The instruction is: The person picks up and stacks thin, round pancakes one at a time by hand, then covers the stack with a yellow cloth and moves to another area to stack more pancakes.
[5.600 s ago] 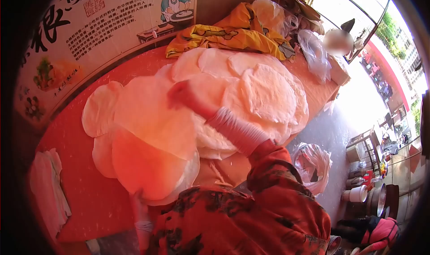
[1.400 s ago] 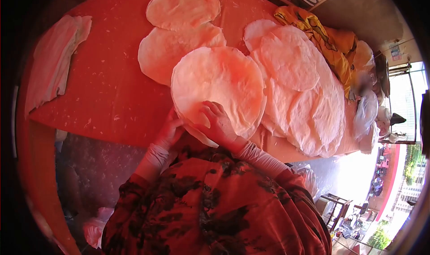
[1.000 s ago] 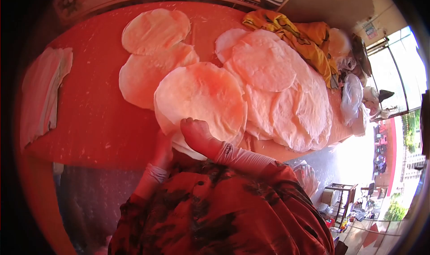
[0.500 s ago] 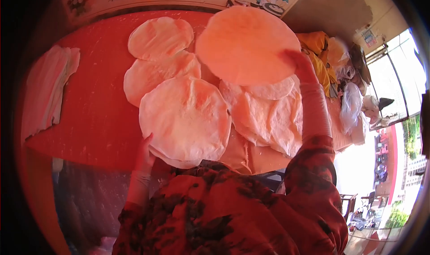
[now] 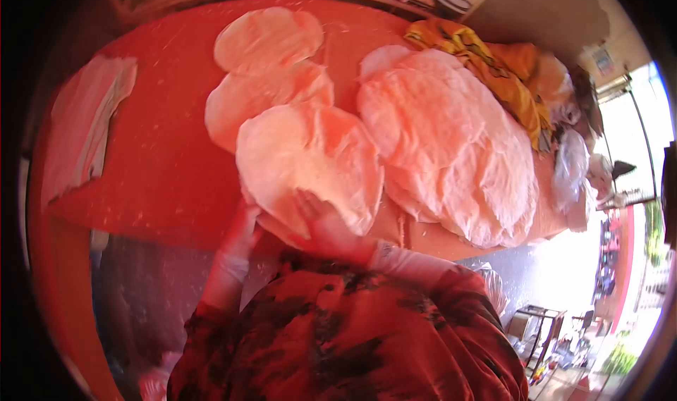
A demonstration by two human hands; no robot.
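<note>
- Starting at the far left, I see a folded pale cloth (image 5: 84,130) lying flat on the red counter (image 5: 169,168), well apart from everything else.
- My left hand (image 5: 243,228) sits at the counter's near edge, tucked under the left rim of the nearest stack of flatbreads (image 5: 310,165); I cannot tell how firmly its fingers close, as the bread hides them.
- That stack is the thing I am working on: thin, round, pale sheets piled near the front edge of the counter, slightly overhanging it toward me.
- My right hand (image 5: 324,221) lies on top of the stack's near rim, fingers spread flat on the top sheet, so the two hands are close together with the bread's edge between them.
- Behind the stack, two more flatbreads (image 5: 268,70) lie overlapping, one farther back than the other, the nearer one touching the stack.
- To the right, a wide heap of flatbreads (image 5: 451,147) spreads over the counter, just beside my stack.
- Farther right, a crumpled yellow cloth (image 5: 493,63) rests against the heap's far side.
- At the far right, clear plastic bags (image 5: 571,172) sit at the counter's end.
</note>
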